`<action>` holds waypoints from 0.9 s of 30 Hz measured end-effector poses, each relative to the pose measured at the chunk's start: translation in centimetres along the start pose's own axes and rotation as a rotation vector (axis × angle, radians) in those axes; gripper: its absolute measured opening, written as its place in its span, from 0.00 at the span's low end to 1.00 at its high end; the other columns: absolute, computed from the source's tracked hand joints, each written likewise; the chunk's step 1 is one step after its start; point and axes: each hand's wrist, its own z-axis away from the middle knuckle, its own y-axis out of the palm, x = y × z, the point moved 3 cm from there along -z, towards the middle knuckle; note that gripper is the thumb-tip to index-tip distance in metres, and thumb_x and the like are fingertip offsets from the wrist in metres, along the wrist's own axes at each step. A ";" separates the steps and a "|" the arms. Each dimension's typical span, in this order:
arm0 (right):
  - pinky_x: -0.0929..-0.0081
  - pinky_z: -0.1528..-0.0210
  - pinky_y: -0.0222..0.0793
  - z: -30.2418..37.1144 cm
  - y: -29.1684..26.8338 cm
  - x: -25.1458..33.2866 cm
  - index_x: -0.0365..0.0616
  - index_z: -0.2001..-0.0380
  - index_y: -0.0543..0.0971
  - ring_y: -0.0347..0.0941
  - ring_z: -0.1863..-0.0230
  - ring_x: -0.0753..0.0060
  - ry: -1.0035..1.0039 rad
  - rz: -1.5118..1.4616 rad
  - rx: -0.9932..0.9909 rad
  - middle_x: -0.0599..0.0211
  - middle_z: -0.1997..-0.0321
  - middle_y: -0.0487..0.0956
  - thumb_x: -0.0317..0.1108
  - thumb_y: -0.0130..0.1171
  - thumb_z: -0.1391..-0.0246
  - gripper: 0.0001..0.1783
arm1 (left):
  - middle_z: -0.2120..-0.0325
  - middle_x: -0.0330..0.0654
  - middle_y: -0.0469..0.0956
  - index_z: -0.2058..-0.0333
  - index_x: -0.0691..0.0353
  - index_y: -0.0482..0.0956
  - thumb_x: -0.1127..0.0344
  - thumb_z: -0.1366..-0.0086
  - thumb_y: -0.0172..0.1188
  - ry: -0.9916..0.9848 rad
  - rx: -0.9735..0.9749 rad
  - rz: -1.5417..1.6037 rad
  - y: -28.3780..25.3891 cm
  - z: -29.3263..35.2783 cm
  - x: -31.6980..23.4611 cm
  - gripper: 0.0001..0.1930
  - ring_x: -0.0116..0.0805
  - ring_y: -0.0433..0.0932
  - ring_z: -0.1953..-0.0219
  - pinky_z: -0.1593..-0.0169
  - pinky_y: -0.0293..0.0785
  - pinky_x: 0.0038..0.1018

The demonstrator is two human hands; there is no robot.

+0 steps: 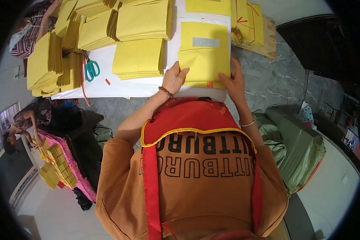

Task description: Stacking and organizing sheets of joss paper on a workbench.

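My left hand (pixel 175 79), a beaded bracelet at its wrist, pinches the left edge of a yellow paper sheet (pixel 204 64) near the front of the table. My right hand (pixel 234 83) has its thumb on the sheet's right edge, with the other fingers stretched out apart beyond it. Behind this sheet lies more yellow paper with a silver rectangle (pixel 206 42) on it. An orange-red patch (pixel 210 85) shows below the sheet at its near edge. Close to my left hand sits a neat yellow paper stack (pixel 138 57).
The white-covered table (pixel 104 88) carries several more yellow stacks (pixel 143 20) and green-handled scissors (pixel 92 71). Tied yellow bundles (pixel 250 24) rest on a wooden board (pixel 270 40) at right. Two people (pixel 30 34) (pixel 32 120) are at the left, one handling yellow bundles (pixel 60 164). Green sacks (pixel 296 152) stand right.
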 end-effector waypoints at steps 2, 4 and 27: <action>0.80 0.66 0.66 -0.4 0.1 0.1 0.43 0.46 0.67 0.71 0.70 0.78 0.051 0.020 0.015 0.65 0.70 0.77 0.35 0.61 0.52 0.29 | 0.81 0.53 0.75 0.62 0.66 0.69 0.61 0.40 0.54 -0.014 -0.003 0.077 0.1 -0.7 1.0 0.14 0.53 0.75 0.76 0.72 0.68 0.39; 0.80 0.65 0.66 -0.7 -0.1 -0.8 0.44 0.46 0.67 0.71 0.69 0.78 0.047 0.088 0.008 0.64 0.69 0.77 0.35 0.61 0.52 0.29 | 0.81 0.52 0.75 0.62 0.66 0.69 0.61 0.40 0.54 0.000 -0.023 -0.018 0.0 -0.8 0.3 0.14 0.52 0.75 0.77 0.73 0.68 0.40; 0.73 0.56 0.68 -1.9 0.5 -1.0 0.46 0.50 0.73 0.76 0.58 0.63 0.108 0.220 0.021 0.54 0.57 0.78 0.36 0.58 0.54 0.24 | 0.71 0.53 0.75 0.47 0.62 0.60 0.64 0.42 0.56 -0.037 -0.108 -0.133 -0.9 -0.3 -2.9 0.26 0.50 0.75 0.73 0.69 0.71 0.38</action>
